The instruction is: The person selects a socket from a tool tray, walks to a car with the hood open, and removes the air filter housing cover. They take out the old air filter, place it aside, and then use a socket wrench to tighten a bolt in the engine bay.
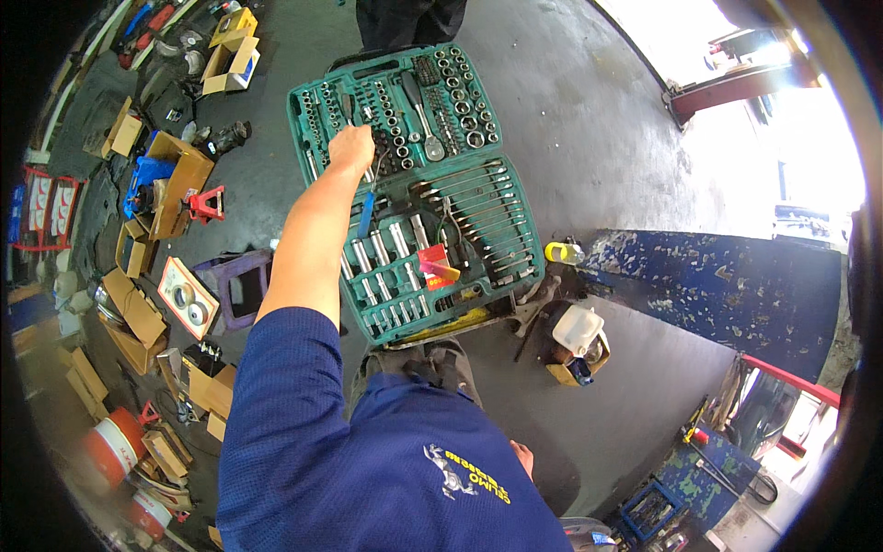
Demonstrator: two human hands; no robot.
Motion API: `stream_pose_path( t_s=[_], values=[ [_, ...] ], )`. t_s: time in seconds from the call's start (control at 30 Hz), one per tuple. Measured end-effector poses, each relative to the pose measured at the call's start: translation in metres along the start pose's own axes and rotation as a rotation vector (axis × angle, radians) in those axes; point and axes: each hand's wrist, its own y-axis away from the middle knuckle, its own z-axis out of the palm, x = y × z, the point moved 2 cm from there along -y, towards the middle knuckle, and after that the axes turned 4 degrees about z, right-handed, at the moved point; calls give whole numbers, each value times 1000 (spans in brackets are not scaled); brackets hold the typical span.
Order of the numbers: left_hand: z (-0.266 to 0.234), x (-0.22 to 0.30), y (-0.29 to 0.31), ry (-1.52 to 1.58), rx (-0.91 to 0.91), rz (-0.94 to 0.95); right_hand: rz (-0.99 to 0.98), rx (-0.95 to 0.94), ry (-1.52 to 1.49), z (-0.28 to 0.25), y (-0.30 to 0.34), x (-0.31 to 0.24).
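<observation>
An open green tool case (522, 198) lies in front of me, filled with sockets and hand tools. Over its far left part, my left hand (351, 150) is closed, with the fingers bent down; what they hold is hidden beneath the hand. Beside that hand are small sockets and a dark-handled tool (347, 107). A ratchet (423, 118) lies farther right. Below the wrist is a blue-handled tool (366, 213). Long sockets (380, 248), a row of wrenches (487, 210) and a red packet (435, 267) fill the near half. My right hand (522, 457) hangs low beside my body, mostly hidden.
Dark-trousered legs (409, 23) stand beyond the case. Cardboard boxes (184, 184), a red jack stand (206, 204) and a purple-framed box (241, 287) litter the left. To the right are a white jug (578, 329) and a worn blue ramp (717, 294).
</observation>
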Motion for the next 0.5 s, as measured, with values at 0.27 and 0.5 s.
stream_pose_path(
  t_s=[0.27,0.5],
  values=[
    [-36,-14,29,272,215,75,-72,1,58,1,-10,-38],
    [-67,19,202,1155,21,-160,-831,37,196,52,28,-327]
  ],
)
